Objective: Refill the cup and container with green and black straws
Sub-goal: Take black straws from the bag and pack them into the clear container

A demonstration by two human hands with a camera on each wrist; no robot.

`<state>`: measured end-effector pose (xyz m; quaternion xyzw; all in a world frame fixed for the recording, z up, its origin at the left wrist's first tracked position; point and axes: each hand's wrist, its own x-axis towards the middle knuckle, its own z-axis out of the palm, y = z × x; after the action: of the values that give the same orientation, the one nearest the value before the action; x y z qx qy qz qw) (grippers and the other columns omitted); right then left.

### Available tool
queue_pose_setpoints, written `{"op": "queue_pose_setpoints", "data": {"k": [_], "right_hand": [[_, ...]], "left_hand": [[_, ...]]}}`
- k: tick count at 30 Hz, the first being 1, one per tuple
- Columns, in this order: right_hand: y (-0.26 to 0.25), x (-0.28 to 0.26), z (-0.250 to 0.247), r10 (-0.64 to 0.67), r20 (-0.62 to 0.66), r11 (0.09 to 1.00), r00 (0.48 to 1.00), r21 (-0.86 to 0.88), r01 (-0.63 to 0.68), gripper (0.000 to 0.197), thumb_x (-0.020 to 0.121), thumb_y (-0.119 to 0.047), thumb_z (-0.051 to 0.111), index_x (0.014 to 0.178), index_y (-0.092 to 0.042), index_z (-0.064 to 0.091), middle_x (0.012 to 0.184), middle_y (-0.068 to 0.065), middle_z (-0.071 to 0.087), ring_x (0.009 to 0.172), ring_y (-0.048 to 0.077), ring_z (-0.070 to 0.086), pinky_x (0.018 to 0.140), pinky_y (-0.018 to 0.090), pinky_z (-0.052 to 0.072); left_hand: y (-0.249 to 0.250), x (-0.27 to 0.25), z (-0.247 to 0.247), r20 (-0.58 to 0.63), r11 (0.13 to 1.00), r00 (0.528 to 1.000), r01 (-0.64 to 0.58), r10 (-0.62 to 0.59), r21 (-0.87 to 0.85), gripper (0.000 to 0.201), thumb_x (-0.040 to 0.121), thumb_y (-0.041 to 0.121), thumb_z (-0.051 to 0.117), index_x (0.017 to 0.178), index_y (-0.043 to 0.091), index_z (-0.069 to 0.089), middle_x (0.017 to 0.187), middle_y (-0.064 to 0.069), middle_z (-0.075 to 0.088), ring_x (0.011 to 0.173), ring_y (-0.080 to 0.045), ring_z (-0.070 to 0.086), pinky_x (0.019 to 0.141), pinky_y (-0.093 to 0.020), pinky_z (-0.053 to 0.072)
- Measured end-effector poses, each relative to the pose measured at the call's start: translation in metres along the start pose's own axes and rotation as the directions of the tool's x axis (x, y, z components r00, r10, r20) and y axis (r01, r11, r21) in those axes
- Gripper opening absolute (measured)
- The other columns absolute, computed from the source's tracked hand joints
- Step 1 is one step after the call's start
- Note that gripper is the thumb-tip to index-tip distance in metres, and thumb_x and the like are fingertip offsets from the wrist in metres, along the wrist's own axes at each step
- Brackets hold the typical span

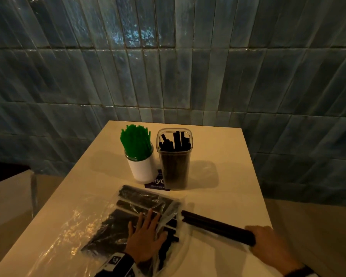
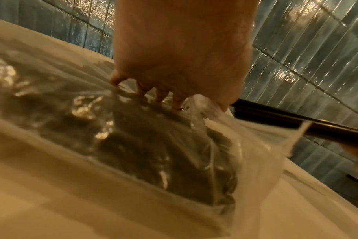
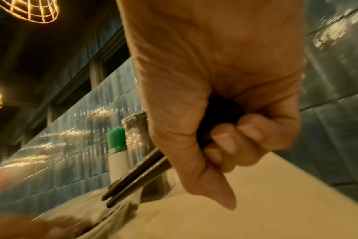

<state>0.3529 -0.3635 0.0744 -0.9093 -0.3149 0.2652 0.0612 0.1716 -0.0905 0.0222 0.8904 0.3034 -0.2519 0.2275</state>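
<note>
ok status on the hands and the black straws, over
Left hand flat on plastic bag. Right hand grips bunch of black straws, clear of bag. Clear container part full, path unobstructed.

One white cup (image 1: 143, 169) holds green straws (image 1: 136, 139), too many to count. One clear container (image 1: 175, 166) holds black straws (image 1: 175, 141), roughly ten showing. One plastic bag (image 1: 116, 222) lies flat. Two hands: left hand (image 1: 146, 240), right hand (image 1: 272, 244). One table (image 1: 228, 176).
</note>
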Motion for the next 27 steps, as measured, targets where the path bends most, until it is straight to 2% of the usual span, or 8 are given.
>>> {"op": "queue_pose_setpoints", "data": {"k": [4, 7, 9, 13, 16, 20, 24, 27], "right_hand": [[0.004, -0.010, -0.019, 0.011, -0.081, 0.999, 0.997, 0.031, -0.008, 0.025, 0.085, -0.012, 0.054, 0.075, -0.034, 0.050, 0.078, -0.009, 0.061, 0.077, 0.010, 0.062, 0.069, 0.024, 0.052], [-0.027, -0.012, -0.028, -0.084, -0.134, 0.995, 0.987, -0.068, 0.076, 0.020, 0.086, -0.016, 0.051, 0.091, -0.035, 0.054, 0.089, -0.007, 0.064, 0.085, 0.011, 0.063, 0.073, 0.025, 0.053], [-0.054, -0.013, -0.034, -0.182, -0.105, 0.979, 0.978, -0.113, 0.170, 0.021, 0.087, -0.016, 0.051, 0.101, -0.030, 0.057, 0.097, -0.005, 0.065, 0.090, 0.013, 0.062, 0.072, 0.024, 0.050], [-0.100, -0.018, -0.053, -0.334, -0.125, 0.943, 0.934, -0.063, 0.328, 0.018, 0.085, -0.026, 0.059, 0.102, -0.028, 0.058, 0.102, -0.005, 0.064, 0.093, 0.012, 0.059, 0.077, 0.025, 0.049], [-0.114, -0.023, -0.074, -0.409, -0.163, 0.888, 0.898, 0.157, 0.433, 0.041, 0.067, -0.053, 0.076, 0.100, -0.043, 0.054, 0.105, -0.017, 0.058, 0.097, 0.001, 0.055, 0.086, 0.020, 0.047], [-0.138, -0.028, -0.090, -0.355, -0.553, 0.686, 0.753, 0.393, 0.612, 0.049, 0.055, -0.079, 0.062, 0.099, -0.062, 0.050, 0.109, -0.030, 0.052, 0.104, -0.009, 0.049, 0.086, 0.006, 0.041], [-0.168, -0.023, -0.074, -0.370, -0.738, 0.504, 0.564, 0.351, 0.789, 0.028, 0.074, -0.062, 0.064, 0.094, -0.043, 0.063, 0.107, -0.023, 0.057, 0.101, -0.002, 0.057, 0.082, 0.006, 0.043], [-0.176, -0.021, -0.068, -0.277, -0.834, 0.345, 0.477, 0.377, 0.860, 0.033, 0.078, -0.053, 0.065, 0.104, -0.035, 0.059, 0.106, -0.018, 0.059, 0.099, 0.007, 0.062, 0.080, 0.014, 0.050]], "left_hand": [[0.012, -0.008, -0.004, -0.173, 0.992, 0.984, -0.057, 0.037, -0.112, 0.120, 0.055, 0.094, 0.026, 0.143, 0.028, -0.023, 0.154, -0.002, -0.022, 0.141, -0.024, -0.019, 0.113, -0.051, -0.009], [0.031, -0.017, -0.010, -0.546, 0.929, 0.759, -0.352, 0.356, 0.117, 0.124, 0.059, 0.091, 0.042, 0.145, 0.021, -0.013, 0.155, -0.013, -0.009, 0.142, -0.029, -0.012, 0.115, -0.046, -0.001], [0.045, -0.023, -0.021, -0.571, 0.862, 0.652, -0.440, 0.499, 0.251, 0.104, 0.066, 0.079, 0.050, 0.146, 0.023, 0.012, 0.153, -0.016, 0.014, 0.142, -0.033, 0.004, 0.113, -0.047, 0.004], [0.057, -0.036, -0.051, -0.546, 0.881, 0.694, -0.412, 0.469, 0.234, 0.038, 0.079, 0.050, 0.050, 0.110, 0.029, 0.058, 0.113, 0.007, 0.064, 0.114, -0.014, 0.056, 0.115, -0.044, 0.008], [0.050, -0.039, -0.061, -0.532, 0.931, 0.782, -0.363, 0.325, 0.036, 0.029, 0.089, 0.041, 0.054, 0.115, 0.030, 0.055, 0.113, 0.013, 0.061, 0.108, -0.005, 0.054, 0.106, -0.025, 0.032], [0.049, -0.037, -0.066, -0.541, 0.921, 0.813, -0.354, 0.216, -0.164, 0.021, 0.089, 0.041, 0.055, 0.108, 0.031, 0.059, 0.092, 0.020, 0.054, 0.085, 0.004, 0.050, 0.092, -0.017, 0.042], [0.068, -0.042, -0.067, -0.520, 0.864, 0.806, -0.450, 0.284, -0.225, 0.022, 0.090, 0.037, 0.056, 0.110, 0.028, 0.058, 0.093, 0.022, 0.053, 0.080, 0.012, 0.047, 0.070, 0.005, 0.032], [0.078, -0.043, -0.068, -0.564, 0.733, 0.765, -0.570, 0.311, -0.370, 0.018, 0.085, 0.031, 0.065, 0.098, 0.042, 0.065, 0.081, 0.027, 0.064, 0.082, 0.016, 0.058, 0.080, -0.004, 0.045]]}}
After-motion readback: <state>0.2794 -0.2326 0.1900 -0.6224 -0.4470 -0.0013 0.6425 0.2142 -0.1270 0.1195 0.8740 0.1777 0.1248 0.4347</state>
